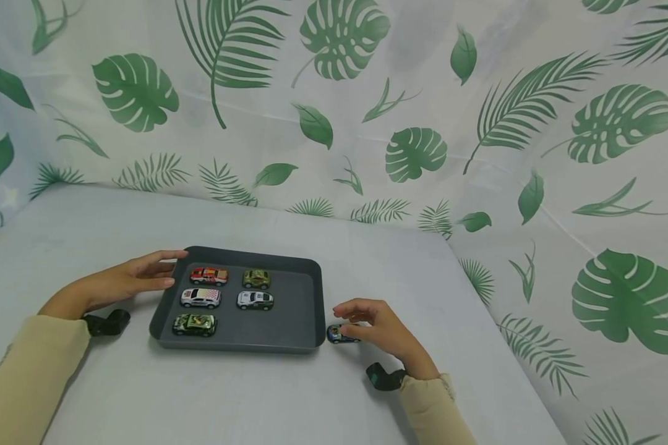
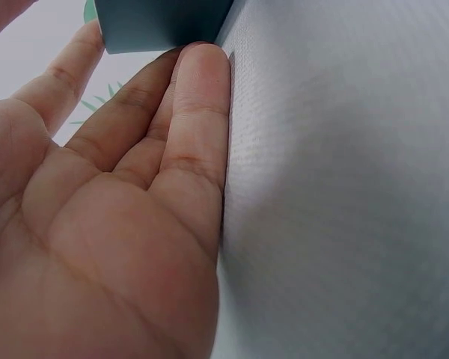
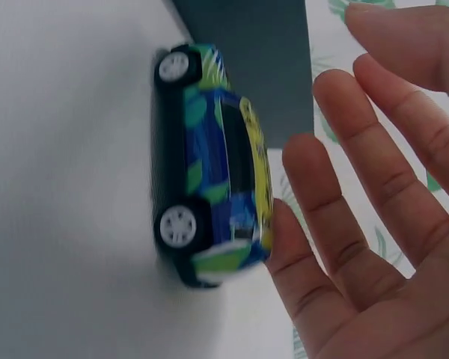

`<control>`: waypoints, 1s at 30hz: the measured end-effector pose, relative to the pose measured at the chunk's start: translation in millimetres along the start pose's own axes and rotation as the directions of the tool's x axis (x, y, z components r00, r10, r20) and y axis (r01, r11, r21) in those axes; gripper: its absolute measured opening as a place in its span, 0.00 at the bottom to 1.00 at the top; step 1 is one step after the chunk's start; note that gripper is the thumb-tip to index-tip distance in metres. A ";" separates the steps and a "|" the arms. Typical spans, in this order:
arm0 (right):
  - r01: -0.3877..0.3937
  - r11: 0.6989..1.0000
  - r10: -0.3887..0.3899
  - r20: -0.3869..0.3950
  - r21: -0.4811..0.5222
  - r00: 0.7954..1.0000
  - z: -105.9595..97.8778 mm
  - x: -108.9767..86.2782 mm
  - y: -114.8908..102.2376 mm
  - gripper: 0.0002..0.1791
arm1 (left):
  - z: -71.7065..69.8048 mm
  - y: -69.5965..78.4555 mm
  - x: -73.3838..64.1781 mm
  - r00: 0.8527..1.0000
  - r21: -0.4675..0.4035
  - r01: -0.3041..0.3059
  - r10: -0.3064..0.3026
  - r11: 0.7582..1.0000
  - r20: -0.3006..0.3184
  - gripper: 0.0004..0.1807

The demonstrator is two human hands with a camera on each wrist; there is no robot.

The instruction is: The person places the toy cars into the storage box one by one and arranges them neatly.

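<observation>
Blue toy car (image 3: 213,168) on bench (image 1: 367,259), just beside tray (image 1: 306,339) — right hand (image 1: 381,327) relaxed, fingertips touching it. Likely light, rigid, rolls; pinch sides. Left hand (image 1: 128,281) flat against tray corner — fingers straight.

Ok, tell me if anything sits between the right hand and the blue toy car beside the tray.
Nothing visible does: the right hand hovers at the small blue and green toy car, one finger seemingly touching it.

The toy car (image 3: 217,202) was blue with green and yellow patches and white wheels. The tray (image 1: 303,309) was dark grey, the table (image 1: 367,259) pale grey, the backdrop (image 1: 367,93) white with green leaves.
</observation>
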State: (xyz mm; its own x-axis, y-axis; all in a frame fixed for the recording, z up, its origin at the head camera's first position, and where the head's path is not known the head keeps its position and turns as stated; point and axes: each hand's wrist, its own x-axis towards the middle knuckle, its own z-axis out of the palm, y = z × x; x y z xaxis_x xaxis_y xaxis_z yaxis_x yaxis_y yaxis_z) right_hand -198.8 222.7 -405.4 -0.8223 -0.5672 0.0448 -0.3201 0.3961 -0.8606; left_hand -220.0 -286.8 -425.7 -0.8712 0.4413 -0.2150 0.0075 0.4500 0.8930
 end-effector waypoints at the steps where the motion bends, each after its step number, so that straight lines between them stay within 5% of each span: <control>1: -0.005 1.000 0.005 0.000 -0.006 1.000 -1.1 -0.3 1.4 0.18 | 0.0 0.0 0.0 1.000 0.004 0.000 0.000 1.000 0.001 0.43; 30: -0.127 0.990 0.129 0.030 -0.060 0.991 -2.8 -2.0 25.6 0.22 | 0.4 -0.2 0.5 1.000 0.008 -0.025 0.025 1.000 0.000 0.41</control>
State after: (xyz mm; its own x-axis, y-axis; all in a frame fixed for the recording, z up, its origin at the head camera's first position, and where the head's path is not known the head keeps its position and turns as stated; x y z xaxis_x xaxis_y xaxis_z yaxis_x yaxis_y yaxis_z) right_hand -206.6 236.0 -426.1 -0.8421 -0.5329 -0.0823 -0.2406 0.5079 -0.8272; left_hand -220.2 -286.3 -426.2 -0.8707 0.4526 -0.1927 0.0334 0.4451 0.8948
